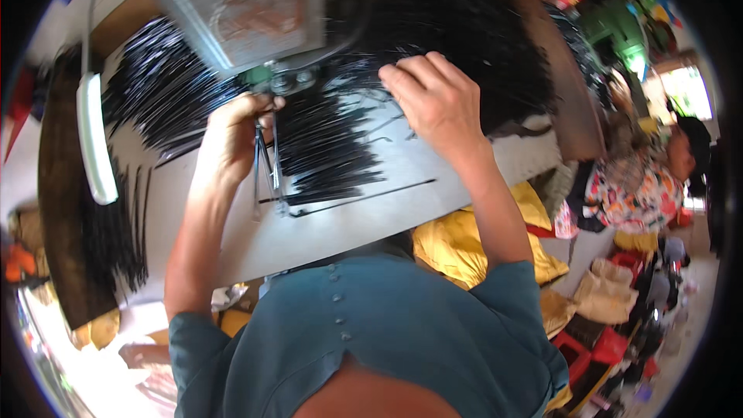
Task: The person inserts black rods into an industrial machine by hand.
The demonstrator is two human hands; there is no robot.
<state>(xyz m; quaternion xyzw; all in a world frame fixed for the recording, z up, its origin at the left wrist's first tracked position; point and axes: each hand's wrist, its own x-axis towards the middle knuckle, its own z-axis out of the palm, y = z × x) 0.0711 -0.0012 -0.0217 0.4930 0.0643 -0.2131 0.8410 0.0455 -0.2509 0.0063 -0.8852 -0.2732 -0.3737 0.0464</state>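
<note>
My left hand (236, 118) is closed in a pinch on several thin dark rods (265, 159), which hang down from its fingers toward me. Those fingertips are right beside the small metal working part (290, 81) of a machine. To the right, my right hand (443, 104) is raised at the near edge of a big heap of thin black rods (457, 23), its fingers curled together. Whatever it may hold is hidden. A layer of black rods (329, 147) lies between my hands. One long rod (364, 196) rests apart on the pale tabletop (340, 224).
The grey machine head with its clear guard (248, 19) overhangs the far side. More rods (166, 85) lie left of it, near a white lamp (97, 139). Wooden boards edge the table at left and right. Yellow cloth (457, 244) lies below; another person (638, 186) sits at right.
</note>
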